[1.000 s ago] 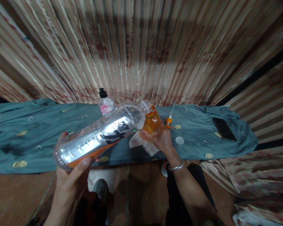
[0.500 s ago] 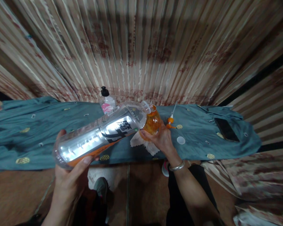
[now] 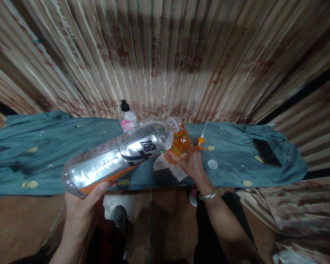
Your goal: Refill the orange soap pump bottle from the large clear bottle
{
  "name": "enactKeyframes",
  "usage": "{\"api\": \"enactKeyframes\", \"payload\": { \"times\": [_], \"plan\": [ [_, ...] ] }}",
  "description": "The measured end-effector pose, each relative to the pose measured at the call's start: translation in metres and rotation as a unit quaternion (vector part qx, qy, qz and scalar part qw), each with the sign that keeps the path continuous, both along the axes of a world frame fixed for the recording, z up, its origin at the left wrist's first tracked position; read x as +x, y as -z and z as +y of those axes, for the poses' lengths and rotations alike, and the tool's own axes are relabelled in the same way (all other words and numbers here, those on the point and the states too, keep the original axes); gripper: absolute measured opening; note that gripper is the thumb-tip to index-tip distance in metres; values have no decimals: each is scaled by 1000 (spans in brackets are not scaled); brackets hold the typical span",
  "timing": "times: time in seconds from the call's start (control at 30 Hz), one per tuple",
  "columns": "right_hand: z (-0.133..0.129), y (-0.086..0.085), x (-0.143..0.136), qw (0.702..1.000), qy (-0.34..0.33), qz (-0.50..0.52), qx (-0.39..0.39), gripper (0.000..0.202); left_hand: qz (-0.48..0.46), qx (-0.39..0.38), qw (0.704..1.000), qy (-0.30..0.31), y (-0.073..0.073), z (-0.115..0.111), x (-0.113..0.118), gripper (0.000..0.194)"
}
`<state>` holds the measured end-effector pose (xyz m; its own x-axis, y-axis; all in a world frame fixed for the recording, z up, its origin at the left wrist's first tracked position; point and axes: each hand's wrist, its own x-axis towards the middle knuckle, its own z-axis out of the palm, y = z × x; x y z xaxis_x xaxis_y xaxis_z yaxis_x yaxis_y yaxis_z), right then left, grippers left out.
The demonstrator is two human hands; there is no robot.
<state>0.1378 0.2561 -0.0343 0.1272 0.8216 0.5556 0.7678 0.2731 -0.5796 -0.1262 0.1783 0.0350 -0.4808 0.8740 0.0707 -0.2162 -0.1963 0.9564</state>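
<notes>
My left hand [image 3: 85,205] is wrapped round the base of a large clear plastic bottle [image 3: 118,157] with a silver and orange label. The bottle is tilted, its neck up against the mouth of a small orange see-through bottle [image 3: 178,143]. Fingers of my right hand [image 3: 191,161] are closed round that orange bottle. Whether liquid runs between the two mouths I cannot tell. Under the orange bottle lies a white tissue [image 3: 169,168]. An orange and white pump top [image 3: 200,141] with a thin tube rests to its right, near a round white cap [image 3: 212,164].
A bottle with a black cap and pink label [image 3: 127,118] stands behind the large bottle. Towards the right end of the green cloth-covered table [image 3: 231,165] lies a black phone [image 3: 266,152]. Striped curtains [image 3: 159,55] hang along the back.
Both hands keep their grips, and the two bottles stay mouth to mouth. The whole view has shifted very slightly.
</notes>
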Motion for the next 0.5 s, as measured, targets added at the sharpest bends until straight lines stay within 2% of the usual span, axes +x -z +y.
{"api": "enactKeyframes", "payload": {
  "times": [0.2,0.5],
  "plan": [
    [-1,-1,-1,1000,2,1,0,58,12,21,1000,19,-3,0,0,85],
    [-1,-1,1,1000,4,-17,-10,59,24,11,1000,11,-2,0,-1,85]
  ]
}}
